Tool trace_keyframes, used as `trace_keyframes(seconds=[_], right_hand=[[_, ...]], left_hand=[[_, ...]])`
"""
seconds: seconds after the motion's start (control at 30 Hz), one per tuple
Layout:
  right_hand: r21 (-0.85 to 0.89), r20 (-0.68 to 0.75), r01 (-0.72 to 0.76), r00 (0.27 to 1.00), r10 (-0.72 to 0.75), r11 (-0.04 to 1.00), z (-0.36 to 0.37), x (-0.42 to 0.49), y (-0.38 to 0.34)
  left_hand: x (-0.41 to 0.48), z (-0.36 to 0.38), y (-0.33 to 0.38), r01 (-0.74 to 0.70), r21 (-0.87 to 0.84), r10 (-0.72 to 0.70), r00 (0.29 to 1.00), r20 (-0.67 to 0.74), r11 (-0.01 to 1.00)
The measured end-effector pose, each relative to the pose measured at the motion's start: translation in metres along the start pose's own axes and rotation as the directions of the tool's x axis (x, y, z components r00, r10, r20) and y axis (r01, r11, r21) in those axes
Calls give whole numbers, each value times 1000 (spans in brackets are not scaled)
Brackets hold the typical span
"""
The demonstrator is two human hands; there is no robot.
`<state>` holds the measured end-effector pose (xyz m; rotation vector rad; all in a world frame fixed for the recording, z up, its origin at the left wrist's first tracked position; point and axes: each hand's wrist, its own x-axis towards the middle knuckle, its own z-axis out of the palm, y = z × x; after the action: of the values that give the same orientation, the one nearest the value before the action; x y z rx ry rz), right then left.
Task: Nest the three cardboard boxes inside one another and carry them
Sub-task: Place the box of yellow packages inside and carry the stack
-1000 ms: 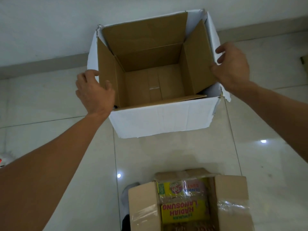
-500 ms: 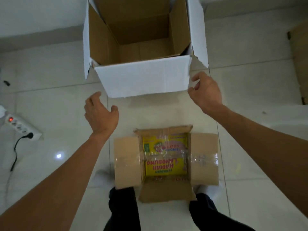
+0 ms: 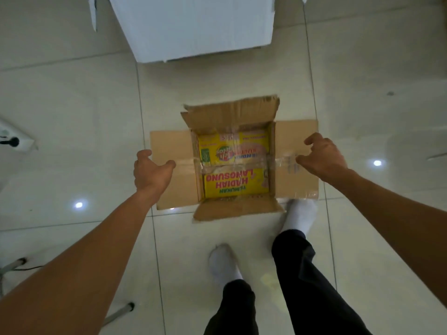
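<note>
A brown cardboard box (image 3: 176,189) stands open on the tiled floor right in front of my feet, its four flaps spread out flat, with strips of clear tape across them. Inside it sits a smaller box (image 3: 235,180) printed in yellow with red lettering. My left hand (image 3: 151,171) hovers over the left flap, fingers spread and holding nothing. My right hand (image 3: 323,155) hovers over the right flap, fingers curled but apart, also with nothing in it. The big white box (image 3: 193,27) stands on the floor farther ahead, cut off by the top edge.
A white power strip (image 3: 12,141) with a black plug lies at the left edge. Metal legs with black feet (image 3: 121,310) stand at lower left. My white-socked feet (image 3: 300,213) are just behind the brown box.
Both hands let go of the white box and came down toward the brown box's side flaps. The view tilted down, so the white box slid toward the top edge.
</note>
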<state>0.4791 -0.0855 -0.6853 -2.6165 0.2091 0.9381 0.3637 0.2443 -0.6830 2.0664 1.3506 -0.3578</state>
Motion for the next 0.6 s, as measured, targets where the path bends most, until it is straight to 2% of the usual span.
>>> trace_keyframes(seconds=[0.1,0.17,0.27,0.37,0.43,0.5,0.6], right_hand=[[-10,-15,-40,999,40,999,11,-8,16],[41,-15,-96,995,97,995,39,-9,35],[186,-4,-193,980,198,963,42,-7,45],[422,75,-299,952,296,856,48,0,56],[504,134,-338,940,314,795,51,0,56],[480,124,-329,943,308,813,51,-2,54],[366,8,-275,956,293,889,48,-7,47]], left_hand=[[-5,8,-19,38,2,-38,999,29,999],[-1,25,-51,77,13,-77,996,41,997],[8,27,-56,117,-72,-115,993,38,990],[13,37,-61,159,-166,-150,986,65,973],[13,40,-61,156,-194,-148,988,54,969],[12,38,-56,145,-224,-147,989,8,964],[5,33,-48,107,-242,-124,991,-56,964]])
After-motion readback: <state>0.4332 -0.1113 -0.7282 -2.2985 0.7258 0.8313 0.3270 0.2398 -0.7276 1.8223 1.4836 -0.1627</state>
